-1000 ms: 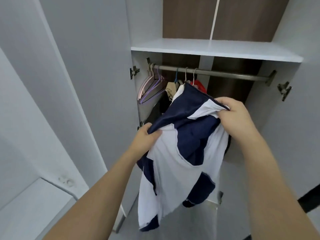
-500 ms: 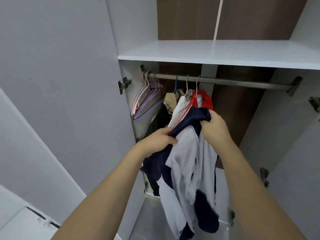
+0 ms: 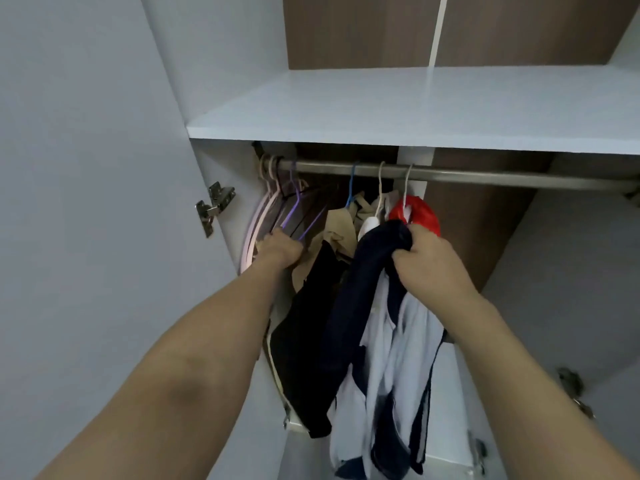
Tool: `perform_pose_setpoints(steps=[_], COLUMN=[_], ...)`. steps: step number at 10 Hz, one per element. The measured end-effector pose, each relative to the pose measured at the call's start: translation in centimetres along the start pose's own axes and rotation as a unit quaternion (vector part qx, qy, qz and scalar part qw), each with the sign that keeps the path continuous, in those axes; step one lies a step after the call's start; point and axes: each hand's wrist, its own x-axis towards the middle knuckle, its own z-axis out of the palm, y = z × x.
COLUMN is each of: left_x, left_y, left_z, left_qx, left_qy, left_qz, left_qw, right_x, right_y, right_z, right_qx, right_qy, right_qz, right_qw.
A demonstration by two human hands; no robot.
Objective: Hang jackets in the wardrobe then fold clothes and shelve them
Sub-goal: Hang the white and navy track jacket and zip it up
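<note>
— Head view, jacket (image 3: 384, 327): navy and white, bunched at the top, hanging limp in long folds toward the bottom of the wardrobe opening.

— Gripped where?

— At its dark upper end, in the right hand (image 3: 429, 258), fingers curled tight around the fabric. Rest of the cloth drooping below and left of that hand, just under the rail (image 3: 485, 174) and in front of a red garment (image 3: 420, 213) on a white hanger.

— And the left hand (image 3: 282, 249)?

— Reaching in near the rail's left end, among the empty hangers (image 3: 277, 209), pink and purple. Fingers hidden behind the knuckles; cannot tell whether closed on a hanger or only touching. Apart from the jacket, with a black garment (image 3: 304, 341) and a beige one (image 3: 337, 230) hanging between.

— Anything above?

— White shelf (image 3: 415, 109) directly over the rail, brown back panel behind. Door hinge (image 3: 213, 206) on the left wall of the wardrobe.
</note>
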Motion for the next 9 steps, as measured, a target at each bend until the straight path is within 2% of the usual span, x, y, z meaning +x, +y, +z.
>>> perform_pose_setpoints(steps=[1,2,3,4,5,6,7,8,9], left_x=[2.7,4.2,4.5,3.0,-1.6,-8.1,-15.7,-24.1,-32.5], left_y=[0.5,0.7,2.1,2.8,2.2,0.9,-0.4,-1.4,-1.3], left_z=[0.9,1.9,2.0,1.1,-0.4,-1.4,-2.0,-2.7,-3.8], left_qx=[0.050,0.006,-0.120,-0.184,-0.189,-0.152,-0.104,-0.034,0.011], left_qy=[-0.025,0.004,0.007,0.095,0.181,0.195,0.213,0.235,0.252], left_qz=[0.001,-0.016,-0.010,0.007,0.041,0.071,0.054,0.001,-0.020], left_qw=[0.998,1.000,0.993,0.978,0.964,0.966,0.970,0.971,0.968], right_x=[1.7,2.6,3.0,3.2,2.9,2.7,3.6,4.6,4.1], right_y=[-0.6,-0.3,0.6,1.4,2.2,3.1,4.0,4.9,4.5], right_z=[0.9,1.7,2.1,1.7,0.8,-0.1,0.3,2.2,3.8], right_qx=[-0.013,0.017,0.048,0.031,0.020,0.029,0.057,0.086,0.054], right_qy=[0.013,0.014,0.031,0.054,0.041,0.014,-0.043,-0.109,-0.124], right_qz=[-0.010,-0.001,0.005,-0.009,-0.012,-0.011,0.026,0.061,0.072], right_qw=[1.000,1.000,0.998,0.998,0.999,0.999,0.997,0.988,0.988])
